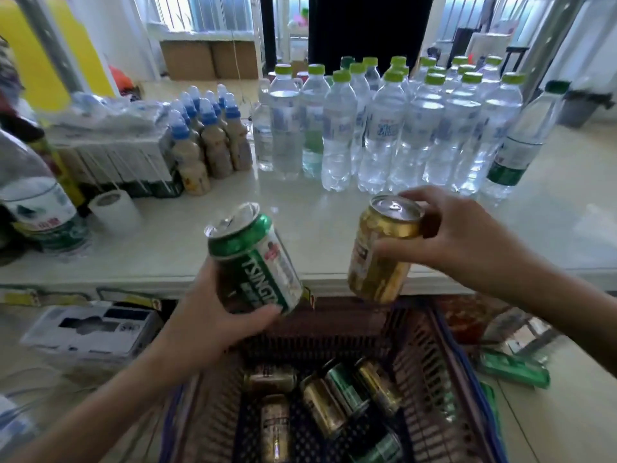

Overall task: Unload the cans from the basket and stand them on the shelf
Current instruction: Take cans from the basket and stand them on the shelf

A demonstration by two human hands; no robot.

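Note:
My left hand (213, 315) grips a green and white can (253, 259) from below, tilted left, over the front edge of the pale shelf (173, 242). My right hand (467, 235) holds a gold can (384, 248) by its top and side, nearly upright, also at the shelf's front edge. Both cans hang above the dark plastic basket (444, 355). Several more cans (334, 399), gold and green, lie on their sides on the basket floor.
Clear water bottles with green caps (384, 128) fill the back of the shelf. Small brown bottles with blue caps (207, 142) stand to their left, beside a wrapped pack (110, 152), a paper roll (115, 210) and a large bottle (40, 202). A white box (90, 329) sits below left.

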